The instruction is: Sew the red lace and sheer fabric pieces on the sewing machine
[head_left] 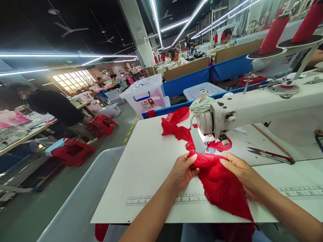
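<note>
A piece of red lace fabric (219, 183) is stretched between my two hands, just in front of the sewing machine (247, 107). My left hand (183, 170) pinches its upper left edge between thumb and fingers. At the upper right edge, my right hand (238, 169) grips the same cloth. The fabric's lower point hangs over the table's front edge. More red fabric (176, 126) lies behind the needle area, to the left of the machine head. A small white lamp (198, 141) hides part of the needle and presser foot.
Thread snips (272, 155) lie on the white table (126, 174) right of the needle. Red thread cones (274, 35) stand above the machine. A plastic bin (101, 174) adjoins the table's left side. A lidded box (145, 95) stands behind, and a person (52, 104) bends over at far left.
</note>
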Available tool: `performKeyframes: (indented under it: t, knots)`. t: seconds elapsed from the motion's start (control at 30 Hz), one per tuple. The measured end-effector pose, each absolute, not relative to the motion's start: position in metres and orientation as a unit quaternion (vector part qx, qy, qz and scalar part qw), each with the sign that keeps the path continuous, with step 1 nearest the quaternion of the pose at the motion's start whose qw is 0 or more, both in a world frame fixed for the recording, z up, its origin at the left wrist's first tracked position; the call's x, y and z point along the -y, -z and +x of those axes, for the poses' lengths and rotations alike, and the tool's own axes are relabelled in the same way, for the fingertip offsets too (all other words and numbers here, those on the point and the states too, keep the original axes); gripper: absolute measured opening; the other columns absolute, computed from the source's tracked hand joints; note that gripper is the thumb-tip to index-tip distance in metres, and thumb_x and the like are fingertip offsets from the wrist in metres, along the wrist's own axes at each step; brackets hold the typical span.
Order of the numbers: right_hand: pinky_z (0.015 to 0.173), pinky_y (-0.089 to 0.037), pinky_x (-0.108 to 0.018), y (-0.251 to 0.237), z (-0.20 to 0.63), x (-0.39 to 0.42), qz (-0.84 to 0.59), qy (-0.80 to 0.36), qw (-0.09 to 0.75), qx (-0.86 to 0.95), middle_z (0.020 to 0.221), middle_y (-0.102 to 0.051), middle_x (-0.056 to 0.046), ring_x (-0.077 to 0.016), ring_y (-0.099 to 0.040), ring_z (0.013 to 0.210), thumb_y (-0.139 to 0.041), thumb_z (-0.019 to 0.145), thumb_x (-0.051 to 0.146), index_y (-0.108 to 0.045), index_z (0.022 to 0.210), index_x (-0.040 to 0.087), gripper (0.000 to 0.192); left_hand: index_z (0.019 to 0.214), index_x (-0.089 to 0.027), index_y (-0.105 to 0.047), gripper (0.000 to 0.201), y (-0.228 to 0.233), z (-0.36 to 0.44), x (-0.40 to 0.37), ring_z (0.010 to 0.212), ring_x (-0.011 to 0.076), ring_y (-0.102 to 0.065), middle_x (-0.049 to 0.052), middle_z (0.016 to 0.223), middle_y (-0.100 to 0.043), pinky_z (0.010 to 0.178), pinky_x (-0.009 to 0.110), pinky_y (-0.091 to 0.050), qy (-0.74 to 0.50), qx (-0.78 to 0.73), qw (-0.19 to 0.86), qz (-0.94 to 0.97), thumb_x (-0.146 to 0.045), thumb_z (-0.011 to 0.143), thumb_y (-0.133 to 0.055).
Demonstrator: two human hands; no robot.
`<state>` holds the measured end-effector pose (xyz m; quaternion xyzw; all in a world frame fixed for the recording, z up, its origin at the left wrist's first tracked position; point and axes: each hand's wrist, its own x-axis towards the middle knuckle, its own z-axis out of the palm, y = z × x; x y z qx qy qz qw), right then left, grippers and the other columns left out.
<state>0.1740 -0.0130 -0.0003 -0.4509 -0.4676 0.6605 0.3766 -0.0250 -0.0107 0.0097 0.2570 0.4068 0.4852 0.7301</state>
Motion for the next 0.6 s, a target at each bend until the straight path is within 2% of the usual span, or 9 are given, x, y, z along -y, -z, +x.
performKeyframes:
  t: [0.27,0.47,0.6]
  knots:
    - [0.079,-0.051,-0.035,-0.0047,0.1779,0.0091,-0.419,-0.732,0.363,0.397,0.085,-0.069,-0.002,-0.0233,-0.065,0.085,-0.067,0.078,0.052,-0.060,0.085,0.023,0.030,0.090,-0.015,-0.067,0.039,-0.0088,-0.0245,0.0088,0.062,0.0071,-0.057,0.000,0.082,-0.065,0.059,0.019,-0.050,-0.514,-0.406,0.710,0.257,-0.027,0.060,-0.088]
    - [0.073,-0.052,-0.032,-0.0087,0.1773,0.0097,-0.428,-0.736,0.363,0.378,0.082,-0.070,-0.001,-0.0220,-0.066,0.079,-0.071,0.074,0.052,-0.060,0.087,0.023,0.034,0.095,-0.016,-0.066,0.038,-0.0094,-0.0256,0.0100,0.067,0.0082,-0.059,0.001,0.089,-0.065,0.061,0.020,-0.050,-0.511,-0.393,0.723,0.249,-0.024,0.063,-0.086]
    - [0.064,-0.050,-0.027,-0.0064,0.1764,0.0086,-0.435,-0.720,0.375,0.390,0.077,-0.069,0.001,-0.0174,-0.064,0.070,-0.074,0.071,0.054,-0.059,0.088,0.023,0.039,0.095,-0.017,-0.067,0.039,-0.0129,-0.0240,0.0122,0.072,0.0093,-0.059,0.002,0.090,-0.065,0.064,0.020,-0.049,-0.505,-0.362,0.741,0.255,-0.023,0.062,-0.087]
